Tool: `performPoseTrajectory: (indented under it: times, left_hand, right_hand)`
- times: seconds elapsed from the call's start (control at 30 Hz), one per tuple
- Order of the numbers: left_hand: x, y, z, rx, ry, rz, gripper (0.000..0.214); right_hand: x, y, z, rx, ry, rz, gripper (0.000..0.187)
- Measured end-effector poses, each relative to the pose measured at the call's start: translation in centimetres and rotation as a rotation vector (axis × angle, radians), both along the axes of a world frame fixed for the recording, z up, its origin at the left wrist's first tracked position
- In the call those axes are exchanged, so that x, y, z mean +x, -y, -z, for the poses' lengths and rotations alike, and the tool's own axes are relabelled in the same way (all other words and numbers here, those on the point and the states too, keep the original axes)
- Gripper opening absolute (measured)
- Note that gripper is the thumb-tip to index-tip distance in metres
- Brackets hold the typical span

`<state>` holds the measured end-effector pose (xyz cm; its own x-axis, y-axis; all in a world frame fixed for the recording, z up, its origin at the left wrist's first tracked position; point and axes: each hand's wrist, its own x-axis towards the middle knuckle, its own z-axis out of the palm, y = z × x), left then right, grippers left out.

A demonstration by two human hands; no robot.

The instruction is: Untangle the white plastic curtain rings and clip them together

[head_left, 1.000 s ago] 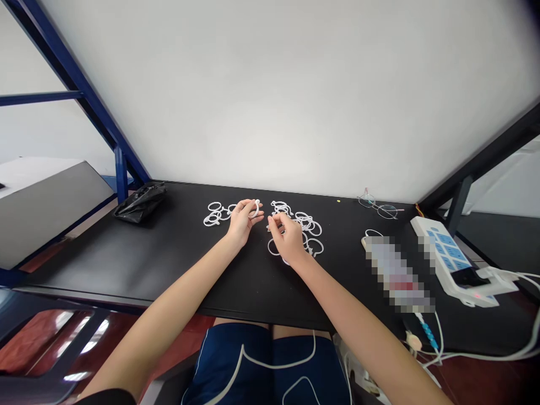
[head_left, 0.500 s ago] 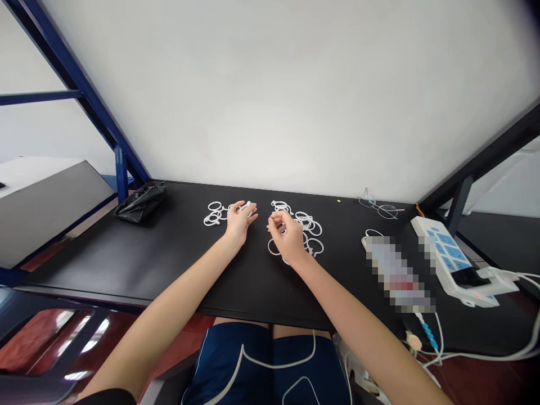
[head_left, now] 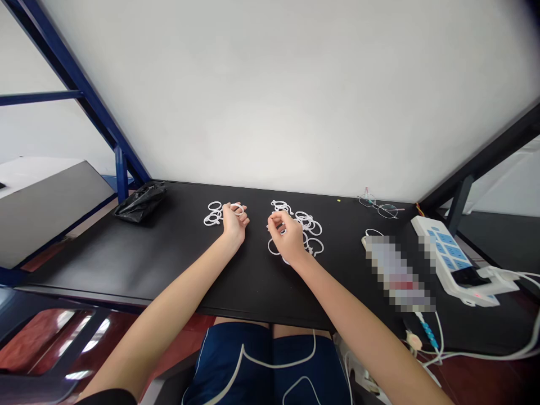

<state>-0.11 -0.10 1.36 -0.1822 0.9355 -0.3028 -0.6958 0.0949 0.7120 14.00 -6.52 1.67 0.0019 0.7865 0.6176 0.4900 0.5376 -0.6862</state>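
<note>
On the black table, my left hand [head_left: 234, 223] is turned partly palm-up, its fingers curled on a white ring [head_left: 237, 208]. Just left of that hand lies a small group of white rings [head_left: 214, 214], some overlapping. My right hand [head_left: 288, 232] has its thumb and index finger pinched together over a larger, tangled group of white rings [head_left: 311, 223]. Whatever is between those fingertips is too small to make out. Part of this larger group is hidden beneath the right hand.
A black plastic bag [head_left: 142, 201] lies at the back left. To the right are eyeglasses [head_left: 387, 211], a blurred-out phone [head_left: 399, 275] on a cable, and a white power strip [head_left: 449, 253] with plugs and cords. A white wall [head_left: 270, 101] rises behind the table.
My left hand has shifted slightly left and rotated, so the white ring in it shows more clearly. My right hand has stayed in place.
</note>
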Motion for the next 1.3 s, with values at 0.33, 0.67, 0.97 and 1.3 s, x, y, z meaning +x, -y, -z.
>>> performPoseTrajectory:
  times: [0.33, 0.67, 0.97, 1.3]
  left_hand:
    - [0.18, -0.31, 0.75, -0.037, -0.039, -0.025, 0.005]
    - [0.15, -0.36, 0.86, -0.069, -0.008, -0.024, 0.008]
    - [0.28, -0.10, 0.60, -0.110, -0.069, -0.043, 0.006]
    - [0.67, 0.50, 0.38, -0.085, -0.208, -0.100, 0.008]
  right_hand:
    - [0.07, -0.07, 0.11, 0.010, 0.017, -0.006, 0.009]
    - [0.02, -0.08, 0.20, 0.013, 0.015, -0.003, 0.008]
    - [0.03, -0.12, 0.16, 0.014, 0.017, -0.002, 0.008]
    - [0.03, -0.09, 0.19, 0.034, 0.015, -0.004, 0.008]
